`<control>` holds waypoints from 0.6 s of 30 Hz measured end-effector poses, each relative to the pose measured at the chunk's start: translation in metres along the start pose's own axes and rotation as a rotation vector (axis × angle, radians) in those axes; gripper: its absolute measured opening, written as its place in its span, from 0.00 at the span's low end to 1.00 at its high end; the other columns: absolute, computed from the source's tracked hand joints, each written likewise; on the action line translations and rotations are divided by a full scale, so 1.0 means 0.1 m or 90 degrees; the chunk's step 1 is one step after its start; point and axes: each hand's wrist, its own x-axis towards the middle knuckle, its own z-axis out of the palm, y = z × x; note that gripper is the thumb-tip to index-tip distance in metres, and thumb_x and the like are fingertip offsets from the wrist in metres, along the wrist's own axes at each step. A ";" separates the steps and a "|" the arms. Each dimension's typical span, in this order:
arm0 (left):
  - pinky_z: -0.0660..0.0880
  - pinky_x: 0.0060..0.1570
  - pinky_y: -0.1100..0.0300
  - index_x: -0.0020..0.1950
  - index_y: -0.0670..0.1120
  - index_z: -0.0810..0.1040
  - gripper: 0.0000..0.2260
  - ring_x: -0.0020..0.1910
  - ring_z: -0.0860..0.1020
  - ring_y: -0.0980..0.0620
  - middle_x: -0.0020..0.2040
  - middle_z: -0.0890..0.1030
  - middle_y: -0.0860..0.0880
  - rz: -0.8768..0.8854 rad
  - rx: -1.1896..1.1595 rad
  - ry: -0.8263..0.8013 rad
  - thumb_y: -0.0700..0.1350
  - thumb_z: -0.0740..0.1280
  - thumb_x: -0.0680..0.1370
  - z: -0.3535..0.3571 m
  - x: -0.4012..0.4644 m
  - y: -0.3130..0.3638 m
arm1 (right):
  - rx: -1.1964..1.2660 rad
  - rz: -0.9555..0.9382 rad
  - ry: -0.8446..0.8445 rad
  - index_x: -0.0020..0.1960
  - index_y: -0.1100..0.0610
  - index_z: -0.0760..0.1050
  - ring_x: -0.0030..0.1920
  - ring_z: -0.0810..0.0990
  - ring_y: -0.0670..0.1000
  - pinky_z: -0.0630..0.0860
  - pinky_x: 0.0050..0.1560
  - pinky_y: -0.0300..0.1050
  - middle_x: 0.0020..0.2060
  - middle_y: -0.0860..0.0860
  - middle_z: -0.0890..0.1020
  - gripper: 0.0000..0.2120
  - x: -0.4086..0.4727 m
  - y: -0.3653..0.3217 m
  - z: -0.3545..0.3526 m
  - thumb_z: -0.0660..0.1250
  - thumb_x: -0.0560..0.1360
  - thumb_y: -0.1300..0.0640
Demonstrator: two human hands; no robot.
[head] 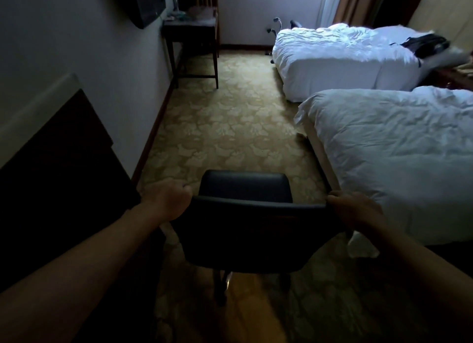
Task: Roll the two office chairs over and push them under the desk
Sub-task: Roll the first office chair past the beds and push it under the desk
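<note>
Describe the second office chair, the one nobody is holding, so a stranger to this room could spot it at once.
Start at the window wall at the far end of the room, then look to the far bed beneath it. The second office chair pokes up behind that bed's far left corner, mostly hidden. Only dark armrests and a curved metal frame show, unlike the near chair, which both hands grip.

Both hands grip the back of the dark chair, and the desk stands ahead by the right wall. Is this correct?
Not quite. In the head view the desk stands by the left wall. The left hand and right hand do grip the chair back.
</note>
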 end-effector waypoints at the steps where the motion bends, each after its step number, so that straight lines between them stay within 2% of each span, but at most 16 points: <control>1: 0.71 0.58 0.50 0.63 0.42 0.76 0.19 0.64 0.74 0.40 0.68 0.75 0.41 0.001 0.009 -0.005 0.41 0.49 0.80 -0.03 0.12 0.04 | -0.007 -0.008 0.006 0.48 0.52 0.74 0.51 0.77 0.56 0.70 0.45 0.46 0.53 0.56 0.79 0.08 0.12 -0.02 -0.05 0.57 0.78 0.52; 4: 0.69 0.58 0.51 0.64 0.46 0.77 0.19 0.64 0.74 0.41 0.69 0.75 0.42 0.004 0.003 -0.009 0.44 0.51 0.80 -0.03 0.48 0.09 | -0.017 -0.026 0.000 0.45 0.52 0.75 0.53 0.78 0.56 0.66 0.43 0.43 0.54 0.57 0.79 0.08 0.48 -0.02 -0.17 0.58 0.78 0.55; 6: 0.69 0.50 0.54 0.60 0.48 0.80 0.18 0.59 0.76 0.41 0.67 0.77 0.42 0.003 0.011 -0.006 0.46 0.52 0.80 -0.08 0.68 0.12 | -0.032 -0.019 -0.011 0.39 0.50 0.72 0.54 0.78 0.57 0.66 0.44 0.45 0.49 0.56 0.79 0.11 0.70 -0.06 -0.25 0.57 0.79 0.55; 7: 0.66 0.43 0.56 0.57 0.48 0.81 0.17 0.53 0.76 0.42 0.64 0.78 0.41 0.008 0.009 0.002 0.47 0.53 0.80 -0.11 0.81 0.15 | -0.027 -0.005 -0.018 0.40 0.50 0.73 0.54 0.78 0.58 0.66 0.44 0.45 0.48 0.56 0.79 0.11 0.83 -0.05 -0.31 0.56 0.79 0.55; 9: 0.61 0.37 0.56 0.51 0.49 0.82 0.16 0.44 0.71 0.46 0.59 0.81 0.41 0.011 0.011 0.023 0.49 0.54 0.79 -0.15 1.02 0.22 | 0.020 0.027 -0.028 0.49 0.53 0.77 0.53 0.77 0.58 0.67 0.46 0.46 0.53 0.58 0.80 0.13 1.15 -0.03 -0.40 0.55 0.79 0.52; 13: 0.65 0.41 0.54 0.43 0.51 0.80 0.18 0.50 0.77 0.40 0.58 0.81 0.40 0.015 0.034 0.038 0.53 0.51 0.73 -0.21 1.38 0.29 | 0.058 0.070 -0.082 0.55 0.55 0.78 0.57 0.77 0.59 0.72 0.55 0.50 0.58 0.60 0.79 0.17 1.67 -0.04 -0.52 0.55 0.77 0.47; 14: 0.65 0.41 0.54 0.39 0.51 0.77 0.17 0.51 0.78 0.39 0.57 0.81 0.40 0.010 0.034 0.033 0.54 0.50 0.72 -0.23 1.44 0.32 | 0.053 0.070 -0.079 0.52 0.54 0.78 0.58 0.77 0.60 0.73 0.57 0.50 0.55 0.59 0.80 0.16 1.77 -0.02 -0.52 0.55 0.77 0.48; 16: 0.65 0.40 0.54 0.35 0.52 0.73 0.15 0.49 0.78 0.39 0.55 0.82 0.40 -0.003 0.023 0.039 0.55 0.50 0.69 -0.29 1.64 0.40 | 0.056 0.072 -0.063 0.40 0.49 0.73 0.57 0.78 0.59 0.72 0.55 0.48 0.40 0.52 0.77 0.11 1.96 -0.03 -0.61 0.56 0.78 0.49; 18: 0.66 0.40 0.54 0.35 0.54 0.73 0.14 0.49 0.78 0.40 0.55 0.83 0.42 -0.020 0.026 0.040 0.56 0.50 0.69 -0.33 1.79 0.42 | 0.043 -0.001 -0.004 0.36 0.49 0.69 0.52 0.79 0.58 0.73 0.49 0.47 0.37 0.50 0.74 0.12 2.11 -0.12 -0.64 0.54 0.77 0.49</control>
